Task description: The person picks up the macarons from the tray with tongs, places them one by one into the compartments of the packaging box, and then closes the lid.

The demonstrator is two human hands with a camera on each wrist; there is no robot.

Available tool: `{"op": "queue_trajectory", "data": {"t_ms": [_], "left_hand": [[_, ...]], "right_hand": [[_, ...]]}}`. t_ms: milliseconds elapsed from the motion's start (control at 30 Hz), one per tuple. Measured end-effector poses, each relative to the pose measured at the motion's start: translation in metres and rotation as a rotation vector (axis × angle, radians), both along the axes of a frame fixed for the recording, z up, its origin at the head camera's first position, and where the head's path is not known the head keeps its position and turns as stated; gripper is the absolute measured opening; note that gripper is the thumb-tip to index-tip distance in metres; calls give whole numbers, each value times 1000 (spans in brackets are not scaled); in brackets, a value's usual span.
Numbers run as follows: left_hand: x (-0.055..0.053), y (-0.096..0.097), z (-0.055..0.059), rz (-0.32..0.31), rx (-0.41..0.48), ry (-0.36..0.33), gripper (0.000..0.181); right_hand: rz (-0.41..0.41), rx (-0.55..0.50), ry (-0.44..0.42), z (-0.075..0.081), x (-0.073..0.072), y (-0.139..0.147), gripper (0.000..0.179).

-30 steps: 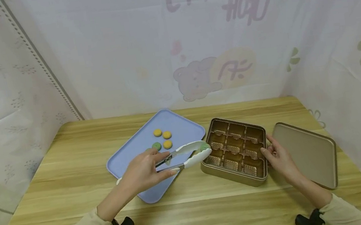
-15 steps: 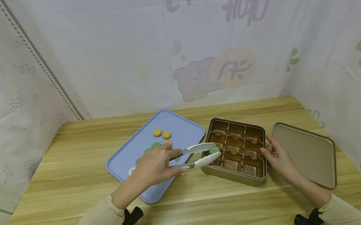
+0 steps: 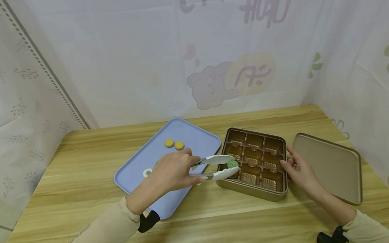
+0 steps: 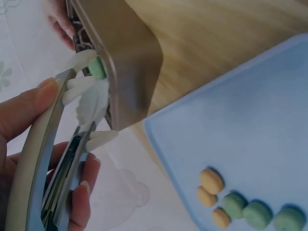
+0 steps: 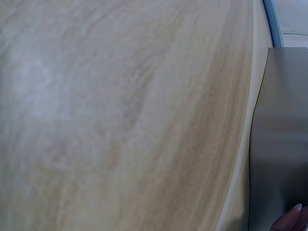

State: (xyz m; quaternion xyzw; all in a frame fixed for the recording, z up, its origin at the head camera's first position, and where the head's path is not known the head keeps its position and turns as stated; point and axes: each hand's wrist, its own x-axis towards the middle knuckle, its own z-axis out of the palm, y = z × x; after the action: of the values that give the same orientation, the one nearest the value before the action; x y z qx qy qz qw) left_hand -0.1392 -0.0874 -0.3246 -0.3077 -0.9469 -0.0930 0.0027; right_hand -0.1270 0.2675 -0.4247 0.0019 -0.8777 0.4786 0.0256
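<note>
My left hand (image 3: 171,171) grips a pair of tongs (image 3: 224,173) with white scalloped tips. Between those tips sits a round green cookie (image 3: 232,164), over the front-left compartment of a bronze square tin (image 3: 253,191). In the left wrist view the green cookie (image 4: 97,69) shows right at the tin's rim, and thumb and fingers lie on opposite tong arms. A brown divided insert (image 3: 253,155) fills the tin with rows of compartments. My right hand (image 3: 303,173) holds the tin's right side, thumb at the rim; its other fingers are partly hidden.
A blue tray (image 3: 196,131) lies left of the tin, partly under my left arm. On it are yellow cookies (image 4: 211,181) and several green cookies (image 4: 257,214), plus a white ring-shaped piece (image 3: 147,172). The tin's lid (image 3: 335,164) lies at the right on the wooden table (image 3: 210,235).
My left hand has moved right with the tongs and the green cookie, from the tin's left edge to over its front-left compartment. My right hand stays on the tin.
</note>
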Motion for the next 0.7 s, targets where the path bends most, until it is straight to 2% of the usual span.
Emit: {"op": "queue_trajectory", "data": {"t_ms": [200,367,500,700], "left_hand": [[-2,6,8,20,-45,-46,44],[-1,7,8,28,-56,-58,49],[0,5,4,23,-31,-44,52],[4,-5,-9,15,57,26,54]], "right_hand": [[2,-10,-3,-1,0,0,61],[0,-16,1,-2,-1,0,61],[5,-21,1,-2,-1,1,61],[2,-31,-5,-2,-1,1,61]]}}
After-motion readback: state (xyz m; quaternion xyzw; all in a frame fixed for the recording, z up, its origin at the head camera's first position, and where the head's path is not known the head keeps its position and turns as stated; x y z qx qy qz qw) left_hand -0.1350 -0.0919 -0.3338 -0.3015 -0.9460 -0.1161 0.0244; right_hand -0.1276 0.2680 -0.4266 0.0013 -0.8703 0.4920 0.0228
